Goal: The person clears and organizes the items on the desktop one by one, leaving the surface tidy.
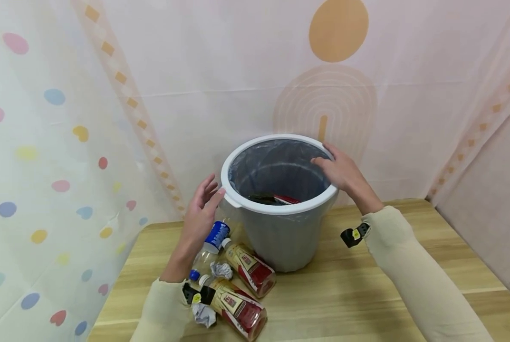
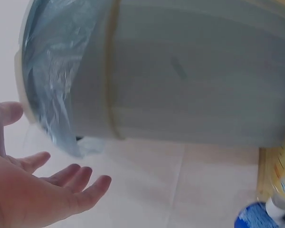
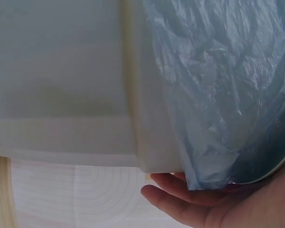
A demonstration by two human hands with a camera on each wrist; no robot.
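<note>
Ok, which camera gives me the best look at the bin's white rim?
The head view: it shows the white rim as a whole ring, with the right hand on it and the left hand beside it. The left wrist view shows only the bin's wall and liner; the right wrist view shows a blurred close-up stretch of rim.

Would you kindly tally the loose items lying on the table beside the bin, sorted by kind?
Red-labelled drink bottles: 2
Blue-labelled clear bottle: 1
Crumpled paper balls: 2
Total: 5
</note>
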